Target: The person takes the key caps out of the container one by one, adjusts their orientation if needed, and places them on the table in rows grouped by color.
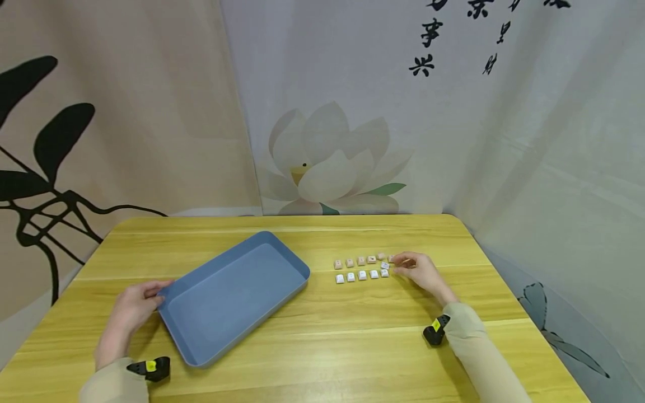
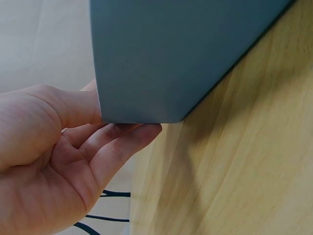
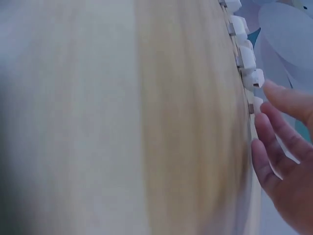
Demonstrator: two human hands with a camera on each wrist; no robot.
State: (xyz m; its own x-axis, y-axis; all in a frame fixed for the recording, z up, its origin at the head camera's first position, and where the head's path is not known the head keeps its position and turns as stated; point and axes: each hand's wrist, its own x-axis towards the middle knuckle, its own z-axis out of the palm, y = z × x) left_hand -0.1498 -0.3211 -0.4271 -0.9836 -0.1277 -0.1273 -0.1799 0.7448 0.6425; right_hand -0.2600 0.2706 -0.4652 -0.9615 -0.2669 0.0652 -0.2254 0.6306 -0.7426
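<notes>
The left corner of a shallow blue-grey tray (image 1: 229, 302) is held by my left hand (image 1: 136, 308). In the left wrist view the thumb lies at the tray's rim and the fingers (image 2: 117, 147) reach beneath the corner. My right hand (image 1: 418, 271) is at the right end of two rows of small keycaps, its fingers (image 3: 269, 147) apart. A tilted white keycap (image 1: 385, 265) lies between the rows near the fingertips. Pinkish keycaps (image 1: 350, 262) make up the back row; white keycaps (image 1: 362, 275) form the front row. The fingertips partly cover one back-row keycap (image 1: 391, 258).
All of this is on a yellow wood-grain table (image 1: 322, 352). Behind it hangs a printed curtain (image 1: 342, 67) with a lotus and black characters. Each sleeve carries a black wrist camera (image 1: 436, 330).
</notes>
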